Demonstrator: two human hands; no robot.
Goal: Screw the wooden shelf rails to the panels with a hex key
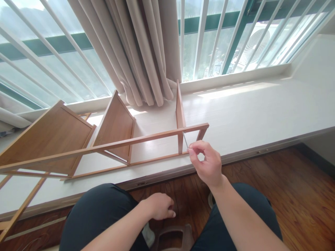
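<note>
A wooden shelf rack [141,140] lies on its side on the white window ledge. Between thumb and forefinger, my right hand [206,162] pinches a thin metal hex key [186,140]. The key's far tip meets the side rail near the end shelf board [180,111], where a small fastener may sit. My left hand [160,206] hangs low between my knees, apart from the rack. Its fingers are curled inward, and whatever they may hold is hidden.
Beige curtains [146,52] hang behind the rack, before a barred window. The white ledge [243,115] runs on to the right. Below me are a brown plastic stool [187,235] and a dark wood floor [274,181]. Wooden legs [26,202] jut over the ledge at lower left.
</note>
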